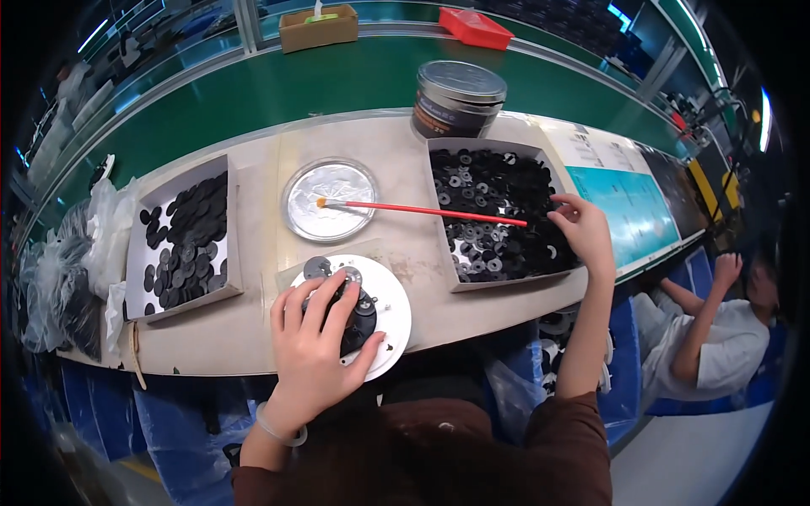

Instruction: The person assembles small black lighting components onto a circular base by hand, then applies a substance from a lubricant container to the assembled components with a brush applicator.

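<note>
A white round plate lies at the table's front edge with dark round gear-like parts on it. My left hand is curled over these parts, its fingers spread and its thumb at their right side, on the plate. My right hand is at the right side of a shallow box full of small black and grey rings. Its thumb and index finger are pinched; anything between them cannot be made out. A red-handled brush spans from a round foil-coloured dish to that box.
On the left, another shallow box holds black discs, with plastic bags beside it. A metal tin stands behind the right box. Farther back are a cardboard box and a red tray. A person sits at right.
</note>
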Tool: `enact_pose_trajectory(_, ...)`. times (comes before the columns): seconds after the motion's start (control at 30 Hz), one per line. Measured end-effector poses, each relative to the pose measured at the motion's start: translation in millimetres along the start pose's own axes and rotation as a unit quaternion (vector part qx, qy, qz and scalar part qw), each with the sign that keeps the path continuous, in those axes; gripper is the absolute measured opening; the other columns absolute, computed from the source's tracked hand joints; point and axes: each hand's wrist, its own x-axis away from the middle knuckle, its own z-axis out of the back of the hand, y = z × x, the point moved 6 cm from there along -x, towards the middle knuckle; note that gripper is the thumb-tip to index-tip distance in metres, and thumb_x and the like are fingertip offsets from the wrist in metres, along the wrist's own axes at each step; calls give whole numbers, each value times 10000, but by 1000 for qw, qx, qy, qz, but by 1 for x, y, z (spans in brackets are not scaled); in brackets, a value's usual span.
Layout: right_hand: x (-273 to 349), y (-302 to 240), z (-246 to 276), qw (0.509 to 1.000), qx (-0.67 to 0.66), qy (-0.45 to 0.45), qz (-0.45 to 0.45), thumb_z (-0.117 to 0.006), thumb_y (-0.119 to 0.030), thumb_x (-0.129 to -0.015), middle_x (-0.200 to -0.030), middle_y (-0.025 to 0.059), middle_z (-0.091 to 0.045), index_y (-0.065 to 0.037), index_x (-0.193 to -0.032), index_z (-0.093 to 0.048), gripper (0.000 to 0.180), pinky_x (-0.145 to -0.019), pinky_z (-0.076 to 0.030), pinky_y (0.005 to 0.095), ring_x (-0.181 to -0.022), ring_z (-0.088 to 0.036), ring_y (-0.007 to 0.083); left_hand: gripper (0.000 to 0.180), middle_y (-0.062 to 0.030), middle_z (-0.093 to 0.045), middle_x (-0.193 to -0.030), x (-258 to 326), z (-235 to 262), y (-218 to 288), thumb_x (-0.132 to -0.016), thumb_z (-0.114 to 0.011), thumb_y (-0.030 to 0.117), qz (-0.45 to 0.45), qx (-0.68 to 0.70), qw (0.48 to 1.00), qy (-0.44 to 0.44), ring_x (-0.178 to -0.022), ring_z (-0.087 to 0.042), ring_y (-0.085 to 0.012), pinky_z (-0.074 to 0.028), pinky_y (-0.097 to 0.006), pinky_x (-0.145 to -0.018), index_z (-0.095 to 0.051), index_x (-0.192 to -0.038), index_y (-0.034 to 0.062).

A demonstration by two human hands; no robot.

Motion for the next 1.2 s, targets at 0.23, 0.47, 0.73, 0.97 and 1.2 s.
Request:
enact_pose_trajectory(0.23,-19,-30,-13,996,89,16,5,-653,-185,-730,-737,89,-644,-62,-890,-658,202,-659,-483,326,-687,-615,237,460,-126,-538,-1143,-1,0,-1,-628,-707,192,-2,-9,1000,4,-1040,-460,-323,-345,-422,-895,-577,-1032,14)
enact_pose_trajectory(0.47,-35,-29,-39,972,229,-50,21,-680,-234,-691,-755,98,-617,-51,-874,-598,272,-659,-475,350,-735,-605,253,457,-120,-547,-1130,-1,0,-3,-627,-704,211,-4,-8,1000,14,-1020,-471,-305,-355,-403,-869,-582,-1020,12)
enact_pose_trajectory(0.73,-32,-18,-37,985,170,-33,-14,-648,-153,-703,-756,108,-608,-22,-903,-582,249,-659,-473,331,-705,-595,240,458,-115,-537,-1118,1,0,-2,-666,-688,270,-7,3,1000,23,-995,-484,-280,-338,-423,-889,-583,-1032,15)
enact_pose_trajectory(0.97,-34,-13,-21,995,44,72,58,-580,-156,-835,-755,137,-610,17,-905,-586,187,-643,-465,303,-656,-575,212,454,-122,-532,-1125,4,1,-5,-678,-682,278,-8,-1,1000,24,-1002,-481,-282,-337,-421,-899,-582,-1033,13)
enact_pose_trajectory(1.2,-32,-13,-25,999,-9,30,33,-572,-169,-843,-714,96,-599,19,-846,-585,188,-546,-425,267,-604,-554,136,445,-110,-545,-1123,3,1,-5,-646,-710,255,-4,-5,999,31,-1009,-484,-287,-348,-387,-884,-586,-1006,25)
